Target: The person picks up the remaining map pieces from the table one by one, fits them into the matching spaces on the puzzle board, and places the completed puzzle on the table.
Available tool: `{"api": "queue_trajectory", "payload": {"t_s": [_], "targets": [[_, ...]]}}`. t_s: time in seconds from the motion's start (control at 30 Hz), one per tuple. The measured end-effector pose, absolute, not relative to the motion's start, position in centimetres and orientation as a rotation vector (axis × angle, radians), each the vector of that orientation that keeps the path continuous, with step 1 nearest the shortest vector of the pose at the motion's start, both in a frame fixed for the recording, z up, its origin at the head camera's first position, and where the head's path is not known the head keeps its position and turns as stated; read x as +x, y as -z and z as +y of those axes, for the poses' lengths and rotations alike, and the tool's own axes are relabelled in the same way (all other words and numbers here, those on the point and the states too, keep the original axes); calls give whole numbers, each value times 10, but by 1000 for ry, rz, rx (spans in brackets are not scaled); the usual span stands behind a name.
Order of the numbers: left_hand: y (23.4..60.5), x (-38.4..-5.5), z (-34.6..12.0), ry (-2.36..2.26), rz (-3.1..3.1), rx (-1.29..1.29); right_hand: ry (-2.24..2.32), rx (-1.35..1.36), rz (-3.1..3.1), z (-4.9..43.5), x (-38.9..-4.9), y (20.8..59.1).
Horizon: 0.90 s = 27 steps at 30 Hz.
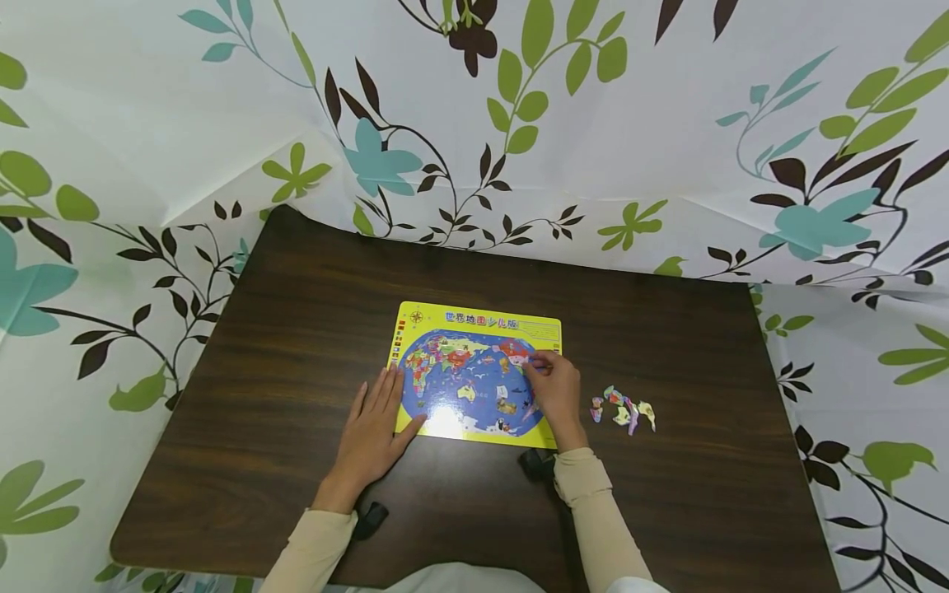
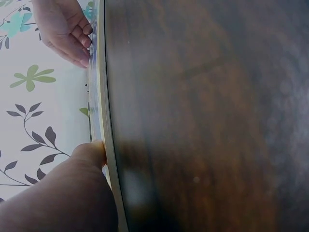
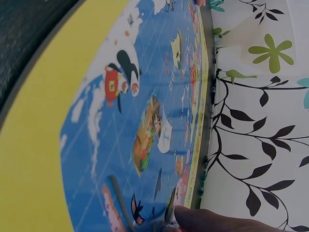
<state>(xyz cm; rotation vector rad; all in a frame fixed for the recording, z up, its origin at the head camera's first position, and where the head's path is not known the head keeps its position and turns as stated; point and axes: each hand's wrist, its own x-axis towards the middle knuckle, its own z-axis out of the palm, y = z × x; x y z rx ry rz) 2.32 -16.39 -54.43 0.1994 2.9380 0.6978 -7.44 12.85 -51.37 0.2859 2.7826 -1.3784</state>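
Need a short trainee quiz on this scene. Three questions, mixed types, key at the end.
1. Multiple choice: in the head view, where do the small, multicoloured, irregular loose pieces lie relative to the rectangular, yellow-bordered, blue world-map board?
A) To its left
B) On top of it
C) To its right

2. True or false: the bare left hand is lifted well clear of the board.

3. Open: over which part of the map are the bare right hand's fingers?

Key:
1. C, on the dark brown, wood-grain table.
2. False; it rests on the board's left edge.
3. The upper right.
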Motion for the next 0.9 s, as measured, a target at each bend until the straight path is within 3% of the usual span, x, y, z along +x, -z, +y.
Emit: {"api": "queue_trajectory", "payload": {"t_s": [0.9], "targets": [[545,24,-164,-700,2946,197,1058,-58,2935,129,-77,514]]}}
